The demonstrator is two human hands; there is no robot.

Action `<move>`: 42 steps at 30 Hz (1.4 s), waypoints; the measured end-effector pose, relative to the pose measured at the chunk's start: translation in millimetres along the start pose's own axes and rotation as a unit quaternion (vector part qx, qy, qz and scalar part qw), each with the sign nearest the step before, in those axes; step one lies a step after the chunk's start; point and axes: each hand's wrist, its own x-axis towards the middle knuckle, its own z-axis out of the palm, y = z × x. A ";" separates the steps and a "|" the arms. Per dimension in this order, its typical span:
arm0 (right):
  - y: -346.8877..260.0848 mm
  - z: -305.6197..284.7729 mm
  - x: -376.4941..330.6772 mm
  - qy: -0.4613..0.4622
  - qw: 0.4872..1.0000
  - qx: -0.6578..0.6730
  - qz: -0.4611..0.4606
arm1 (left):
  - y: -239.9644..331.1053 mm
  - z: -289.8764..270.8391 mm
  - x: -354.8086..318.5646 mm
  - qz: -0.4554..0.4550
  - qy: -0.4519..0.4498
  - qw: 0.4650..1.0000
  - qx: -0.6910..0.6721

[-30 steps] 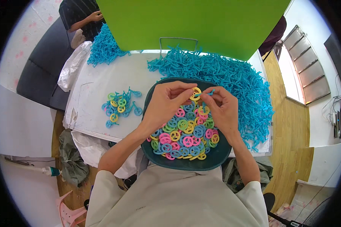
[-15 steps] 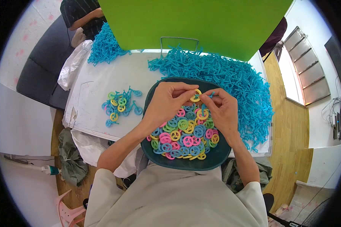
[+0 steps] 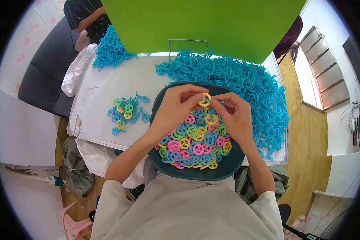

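My left hand (image 3: 175, 105) pinches a small yellow plastic wheel (image 3: 204, 105) between thumb and fingertips. In the fingers of my right hand (image 3: 237, 115) is a thin blue plastic piece (image 3: 211, 115), which meets the wheel; whether the two are joined I cannot tell. Both hands are over the far part of a dark green basin (image 3: 198, 176) that rests at my lap. Loose pink, yellow, green and blue wheels (image 3: 198, 149) fill it. To the left on the white table (image 3: 92, 116) lies a small heap of blue pieces with wheels on them (image 3: 128, 109).
A large pile of blue plastic pieces (image 3: 264, 104) spreads behind and right of the basin, with a smaller pile (image 3: 113, 50) at far left. A green panel (image 3: 208, 28) stands across the back. Another person's arm (image 3: 93, 21) shows at top left, above a white plastic bag (image 3: 78, 72).
The yellow wheel has turned and shifted slightly left in my fingers, and the blue piece now reaches across it. Both hands stay over the basin.
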 end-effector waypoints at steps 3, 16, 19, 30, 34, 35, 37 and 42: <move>-4.4 -7.9 -0.2 -0.077 0.989 0.112 0.050 | 2.6 -9.0 1.4 -0.017 0.018 0.999 -0.042; 20.6 -18.4 -8.0 -0.059 0.993 0.098 0.018 | -24.1 -172.5 -29.7 -0.011 0.332 0.833 0.443; 21.0 -19.5 -9.2 -0.057 0.995 0.072 0.027 | -34.4 -168.5 -26.2 0.046 0.348 0.628 0.695; 16.8 -15.9 -11.9 -0.047 0.996 0.067 0.024 | -75.5 -126.4 88.0 0.163 0.143 0.749 0.626; 16.3 -16.6 -9.8 -0.049 0.996 0.074 0.022 | -74.3 -127.1 85.2 0.197 0.191 0.762 0.587; 15.7 -16.3 -10.2 -0.056 0.995 0.075 0.019 | -77.9 -125.8 86.3 0.207 0.176 0.756 0.595; 16.2 -17.1 -11.0 -0.059 0.996 0.069 0.023 | -83.5 -129.9 89.3 0.219 0.168 0.747 0.605; 20.0 -17.4 -13.0 -0.057 0.996 0.069 0.020 | -84.1 -128.6 93.9 0.214 0.192 0.766 0.575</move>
